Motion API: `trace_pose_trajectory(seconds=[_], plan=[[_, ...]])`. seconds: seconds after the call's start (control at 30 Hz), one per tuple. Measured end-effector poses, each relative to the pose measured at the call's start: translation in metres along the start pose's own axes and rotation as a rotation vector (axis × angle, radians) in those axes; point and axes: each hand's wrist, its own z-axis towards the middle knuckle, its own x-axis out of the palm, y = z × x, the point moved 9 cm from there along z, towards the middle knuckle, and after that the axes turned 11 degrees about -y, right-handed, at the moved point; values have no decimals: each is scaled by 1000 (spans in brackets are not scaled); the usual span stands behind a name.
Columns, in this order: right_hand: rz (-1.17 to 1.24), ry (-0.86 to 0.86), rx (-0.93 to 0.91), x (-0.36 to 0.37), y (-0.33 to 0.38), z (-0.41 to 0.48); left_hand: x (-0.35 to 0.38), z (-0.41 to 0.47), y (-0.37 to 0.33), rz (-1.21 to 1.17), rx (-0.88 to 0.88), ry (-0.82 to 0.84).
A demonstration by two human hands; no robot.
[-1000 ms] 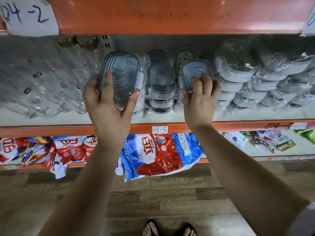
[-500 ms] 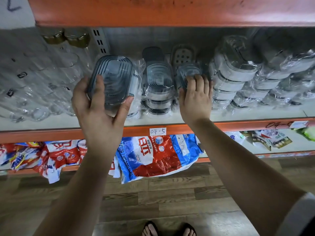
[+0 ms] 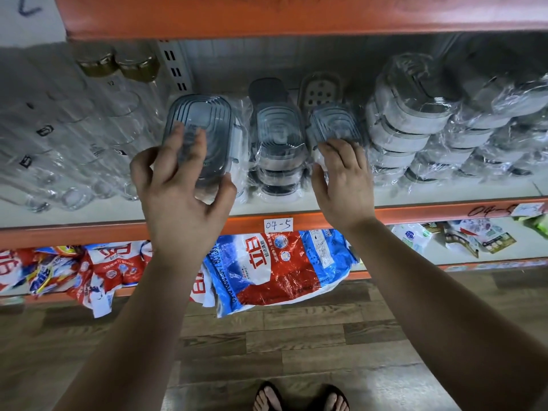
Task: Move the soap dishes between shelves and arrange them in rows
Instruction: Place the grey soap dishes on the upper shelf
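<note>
Two tiers of orange-edged shelf (image 3: 415, 213) fill the view. The upper board carries the soap dishes. At its right stand stacks of white-and-grey dishes (image 3: 415, 114), each wrapped in crinkled clear film. At its left lies clear glassware (image 3: 74, 137), also in film. On the tier below slumps a glossy red, white and blue detergent bag (image 3: 275, 268).

Mid-shelf stands a short stack of smoky blue-grey dishes (image 3: 277, 143). They are rounded oblongs with concentric ridges, and their long axes run toward the shelf back.

Just left of the stack, the left hand (image 3: 181, 197) grips a translucent blue-grey soap dish (image 3: 204, 120) above the board. The thumb is on one long side and the fingers show through the plastic. The dish is tipped up with its ridged face toward the camera and its long axis pointing away.

Just right of the stack, the right hand (image 3: 341, 179) lays fairly straight fingers on the near end of a film-wrapped soap dish (image 3: 335, 123), with the thumb held apart. Behind it leans a beige perforated tray (image 3: 321, 90).

A paper label (image 3: 278, 224) reads 04-5.
</note>
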Motion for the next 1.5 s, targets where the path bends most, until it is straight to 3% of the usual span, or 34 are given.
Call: trace_pose_trajectory(seconds=[0.17, 0.37, 0.53, 0.77, 1.0, 1.27, 1.5], plan=[[80, -80, -78, -18, 10, -21, 12, 6, -19, -55, 47, 31], [91, -14, -26, -17, -12, -50, 60, 34, -67, -38, 143, 48], [126, -29, -25, -20, -27, -45, 130, 71, -68, -38, 12, 111], [153, -78, -96, -20, -36, -32, 185, 79, -65, 103, 20, 92], [162, -162, -122, -21, -46, -21, 232, 94, -52, 241, -17, 331], [160, -158, -115, -15, -52, -28, 247, 96, -31, 231, -122, 492], [172, -149, -111, -14, -51, -26, 249, 76, -26, 196, -209, 515]])
